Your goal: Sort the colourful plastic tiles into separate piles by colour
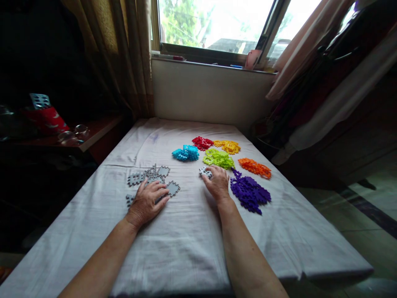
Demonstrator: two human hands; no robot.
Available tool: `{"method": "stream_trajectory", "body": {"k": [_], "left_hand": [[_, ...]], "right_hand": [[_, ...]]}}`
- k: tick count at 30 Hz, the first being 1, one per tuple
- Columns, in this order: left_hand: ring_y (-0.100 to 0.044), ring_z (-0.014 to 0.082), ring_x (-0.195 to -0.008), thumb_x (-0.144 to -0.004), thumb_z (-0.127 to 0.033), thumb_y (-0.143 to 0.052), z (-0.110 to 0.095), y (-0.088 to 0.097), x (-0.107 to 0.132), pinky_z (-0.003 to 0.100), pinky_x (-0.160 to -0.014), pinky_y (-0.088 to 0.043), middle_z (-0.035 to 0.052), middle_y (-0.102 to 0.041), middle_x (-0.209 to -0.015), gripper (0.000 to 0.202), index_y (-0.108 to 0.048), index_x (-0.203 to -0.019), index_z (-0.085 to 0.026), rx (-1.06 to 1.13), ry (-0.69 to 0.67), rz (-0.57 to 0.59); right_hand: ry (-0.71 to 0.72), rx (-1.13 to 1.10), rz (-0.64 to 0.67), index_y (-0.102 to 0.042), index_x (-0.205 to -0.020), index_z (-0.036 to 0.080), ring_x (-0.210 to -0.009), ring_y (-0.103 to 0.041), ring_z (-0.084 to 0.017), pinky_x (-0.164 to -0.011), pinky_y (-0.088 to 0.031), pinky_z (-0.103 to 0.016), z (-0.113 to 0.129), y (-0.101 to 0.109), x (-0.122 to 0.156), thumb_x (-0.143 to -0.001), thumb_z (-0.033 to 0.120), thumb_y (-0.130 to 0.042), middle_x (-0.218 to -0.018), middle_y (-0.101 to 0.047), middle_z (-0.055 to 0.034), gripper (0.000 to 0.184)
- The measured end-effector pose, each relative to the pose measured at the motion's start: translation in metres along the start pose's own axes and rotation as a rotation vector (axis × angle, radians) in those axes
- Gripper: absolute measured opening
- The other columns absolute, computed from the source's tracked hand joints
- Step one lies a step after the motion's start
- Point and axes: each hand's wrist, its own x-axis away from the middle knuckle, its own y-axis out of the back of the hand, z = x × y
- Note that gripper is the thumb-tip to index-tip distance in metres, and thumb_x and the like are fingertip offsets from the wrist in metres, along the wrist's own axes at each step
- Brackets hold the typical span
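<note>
My left hand (pixel 149 201) lies with fingers spread over a loose pile of grey interlocking toy pieces (pixel 136 179), hiding some of them. One flat grey piece (pixel 173 188) sticks out to the right of its fingertips. Between thumb and fingers, my right hand (pixel 218 182) grips a light grey interlocking piece (pixel 204 171) with openings in it. Just beyond that hand is a heap of lime green pieces (pixel 218 158). Purple pieces (pixel 249 191) are heaped to its right.
Further heaps on the cloth-covered table (pixel 182 244) are blue (pixel 186 153), red (pixel 202 143), yellow (pixel 228 146) and orange (pixel 254 168). At the left, a side table carries a red container (pixel 46 120) and glasses (pixel 74 133). Hanging clothes (pixel 328 95) flank the right side.
</note>
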Motion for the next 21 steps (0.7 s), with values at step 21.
{"method": "stream_trajectory", "body": {"k": [21], "left_hand": [[-0.060, 0.0300, -0.122, -0.083, -0.064, -0.057, 0.044, 0.028, 0.018, 0.056, -0.112, -0.037, 0.0057, -0.074, -0.117, 0.039, -0.072, -0.084, -0.028, 0.056, 0.115, -0.094]], "right_hand": [[0.219, 0.087, 0.136, -0.070, -0.092, 0.024, -0.108, -0.054, -0.024, -0.093, -0.033, -0.037, 0.024, 0.000, 0.011, -0.086, 0.042, -0.066, -0.112, -0.070, -0.0058, 0.019]]}}
